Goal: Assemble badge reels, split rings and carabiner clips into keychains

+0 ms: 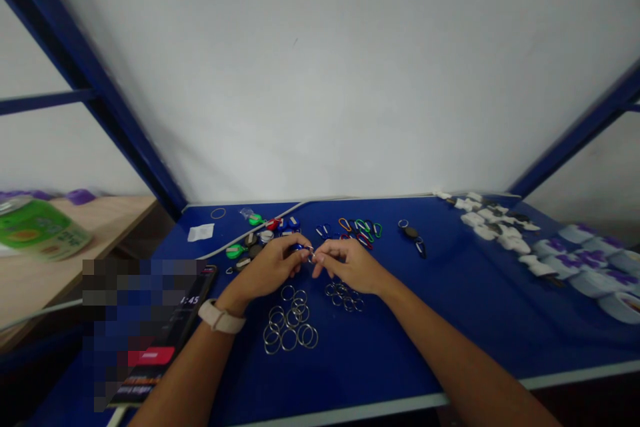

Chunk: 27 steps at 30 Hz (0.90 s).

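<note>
My left hand, with a pale watch on its wrist, and my right hand meet over the blue table. Both are pinched together on a small blue carabiner with a metal ring between their fingertips. Below my left hand lies a heap of large metal split rings. A heap of smaller rings lies just under my right hand. Beyond the hands are several coloured carabiners and several round reel pieces in green, red, black and blue.
A phone showing a timer lies at the left near my left forearm. White and purple-topped items crowd the right side. A white cable runs along the back. Blue frame posts stand at both sides; a green bottle lies on the wooden bench left.
</note>
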{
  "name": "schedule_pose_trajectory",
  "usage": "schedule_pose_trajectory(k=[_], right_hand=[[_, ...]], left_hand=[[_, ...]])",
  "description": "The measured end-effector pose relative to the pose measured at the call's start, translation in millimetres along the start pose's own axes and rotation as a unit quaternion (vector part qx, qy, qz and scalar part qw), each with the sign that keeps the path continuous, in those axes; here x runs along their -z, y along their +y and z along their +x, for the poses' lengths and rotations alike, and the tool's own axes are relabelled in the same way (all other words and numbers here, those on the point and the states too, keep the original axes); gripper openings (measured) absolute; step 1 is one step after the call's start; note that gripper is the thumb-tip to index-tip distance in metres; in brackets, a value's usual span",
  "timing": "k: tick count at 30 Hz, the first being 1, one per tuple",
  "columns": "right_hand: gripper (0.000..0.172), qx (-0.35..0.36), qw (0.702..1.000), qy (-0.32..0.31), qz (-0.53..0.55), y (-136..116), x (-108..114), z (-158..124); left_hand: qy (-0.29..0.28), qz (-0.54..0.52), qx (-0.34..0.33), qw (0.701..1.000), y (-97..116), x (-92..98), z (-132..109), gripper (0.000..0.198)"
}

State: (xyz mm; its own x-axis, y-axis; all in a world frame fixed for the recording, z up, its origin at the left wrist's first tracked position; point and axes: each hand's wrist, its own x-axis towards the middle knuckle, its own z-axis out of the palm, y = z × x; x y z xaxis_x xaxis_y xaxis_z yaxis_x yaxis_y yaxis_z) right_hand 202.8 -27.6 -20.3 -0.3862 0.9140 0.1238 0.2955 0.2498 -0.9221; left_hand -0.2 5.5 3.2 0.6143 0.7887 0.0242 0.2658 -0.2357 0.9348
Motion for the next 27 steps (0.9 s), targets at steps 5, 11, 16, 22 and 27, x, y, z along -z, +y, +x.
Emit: schedule_pose_trajectory(k=[5, 11, 16, 22, 27], right_hand=[[0.021, 0.003, 1.0, -0.009, -0.013, -2.7, -1.7, -1.4], [0.016, 0.02, 0.998, 0.003, -0.053, -0.4, -6.3, -1.6], [0.014, 0.105, 0.976, 0.026, -0.188, 1.3, -4.6, -2.5], [0.014, 0.158, 0.932, 0.02, -0.325, -1.5, -2.9, -4.2], [0.023, 0.182, 0.878, -0.004, -0.443, -8.6, -5.6, -4.6]], left_hand=[[-0.003, -0.006, -0.011, 1.0, -2.8, -0.6, 0.4, 0.015], [-0.005, 0.028, -0.022, 0.999, -6.0, 0.5, 0.7, 0.016], [0.007, 0.086, -0.045, 0.995, -4.3, 2.7, 0.0, 0.018], [0.027, 0.165, -0.091, 0.982, -5.3, 4.3, 0.2, 0.02], [0.032, 0.235, -0.114, 0.965, -12.2, 3.1, 0.9, 0.02]])
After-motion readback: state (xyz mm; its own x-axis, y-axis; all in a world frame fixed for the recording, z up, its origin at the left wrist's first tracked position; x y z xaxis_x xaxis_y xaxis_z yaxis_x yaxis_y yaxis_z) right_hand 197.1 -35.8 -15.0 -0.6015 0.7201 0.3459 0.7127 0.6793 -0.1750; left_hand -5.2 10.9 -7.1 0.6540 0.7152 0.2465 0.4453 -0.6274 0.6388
